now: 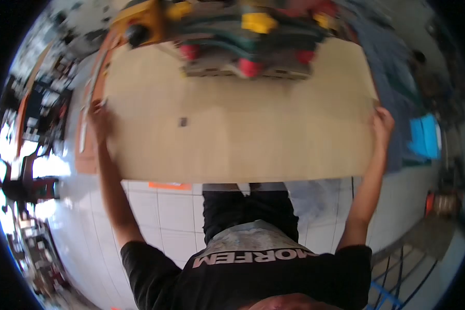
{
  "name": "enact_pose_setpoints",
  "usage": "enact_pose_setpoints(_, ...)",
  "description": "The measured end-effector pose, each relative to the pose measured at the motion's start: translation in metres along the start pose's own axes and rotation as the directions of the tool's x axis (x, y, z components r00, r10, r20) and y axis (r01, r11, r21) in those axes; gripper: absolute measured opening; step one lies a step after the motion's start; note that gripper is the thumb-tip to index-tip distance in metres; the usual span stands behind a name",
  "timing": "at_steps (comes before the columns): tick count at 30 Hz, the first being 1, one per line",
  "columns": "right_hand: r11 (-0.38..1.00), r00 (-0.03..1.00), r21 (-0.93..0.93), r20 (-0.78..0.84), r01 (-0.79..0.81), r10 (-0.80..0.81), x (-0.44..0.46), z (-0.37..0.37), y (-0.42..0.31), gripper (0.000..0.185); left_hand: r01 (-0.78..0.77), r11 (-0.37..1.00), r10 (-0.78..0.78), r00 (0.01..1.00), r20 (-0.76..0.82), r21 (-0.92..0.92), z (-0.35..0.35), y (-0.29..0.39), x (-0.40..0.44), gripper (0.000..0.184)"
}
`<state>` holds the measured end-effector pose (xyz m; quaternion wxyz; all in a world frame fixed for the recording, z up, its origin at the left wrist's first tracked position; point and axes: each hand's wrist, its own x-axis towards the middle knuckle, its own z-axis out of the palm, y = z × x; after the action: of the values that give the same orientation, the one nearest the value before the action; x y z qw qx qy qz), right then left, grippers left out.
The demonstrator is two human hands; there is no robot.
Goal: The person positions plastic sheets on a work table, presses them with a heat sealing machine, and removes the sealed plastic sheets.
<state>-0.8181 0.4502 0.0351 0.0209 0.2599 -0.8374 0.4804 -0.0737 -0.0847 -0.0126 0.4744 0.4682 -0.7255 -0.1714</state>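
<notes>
A wide, thin tan sheet (274, 129) lies flat in front of my body, with a small dark square mark left of its middle. My left hand (97, 121) is closed at the sheet's left edge, somewhat blurred. At the opposite edge, my right hand (383, 124) pinches the sheet with curled fingers. Over the sheet's far part sits a machine head (248, 46) with dark green arms, red round parts and yellow knobs. Motion blur hides its details, and I cannot tell whether it touches the sheet.
An orange-brown surface (85, 160) shows beyond the sheet on the left. Grey-blue cloth or sheeting (395, 88) lies along the right, with a bright blue object (424, 137) near it. White floor tiles (178, 217) are below. Cluttered shelving (36, 243) stands far left.
</notes>
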Motion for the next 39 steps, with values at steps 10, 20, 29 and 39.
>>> enact_pose_setpoints(10,0.992,0.993,0.06,-0.023,-0.112,0.114,0.019,-0.013,0.038,0.022,0.27,0.939,-0.207,0.939,-0.275,0.214,0.003,0.074,-0.017,0.023)
enact_pose_setpoints(20,0.983,0.986,0.15,-0.115,-0.106,0.124,0.022,-0.015,0.051,0.021,0.36,0.906,-0.31,0.923,-0.227,0.225,-0.002,0.077,-0.013,0.023)
enact_pose_setpoints(29,0.981,0.984,-0.192,-0.173,0.011,-0.045,0.008,-0.009,0.019,0.028,0.382,0.912,-0.353,0.917,-0.183,0.152,0.0,0.075,-0.014,0.022)
enact_pose_setpoints(39,0.977,0.99,-0.194,-0.094,0.086,-0.106,0.008,-0.01,0.025,0.024,0.293,0.924,-0.252,0.95,-0.186,0.247,0.002,0.074,-0.015,0.023)
